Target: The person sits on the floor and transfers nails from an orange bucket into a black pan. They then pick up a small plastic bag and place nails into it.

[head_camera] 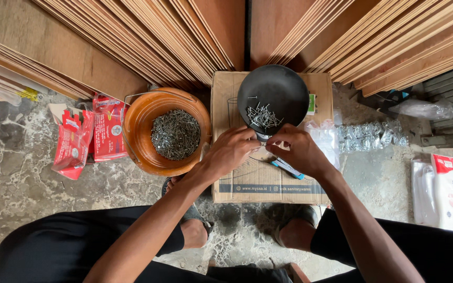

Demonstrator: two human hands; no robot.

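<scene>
Centre frame — left hand (232,151) and right hand (297,149) pinched closed on a small clear bag (265,155), black pan (272,97) of nails (262,116) just above, cardboard box (268,183) beneath.

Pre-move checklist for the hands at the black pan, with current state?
1. Left hand and right hand both at the near rim of the black pan: ok.
2. Pan seated on the cardboard box: ok.
3. Nails lying inside the pan: ok.
4. What the fingers pinch: cannot tell, hidden.
5. Orange bucket of nails upright beside the left hand: ok.
6. Filled clear bags off to the right, apart from the hands: ok.
</scene>
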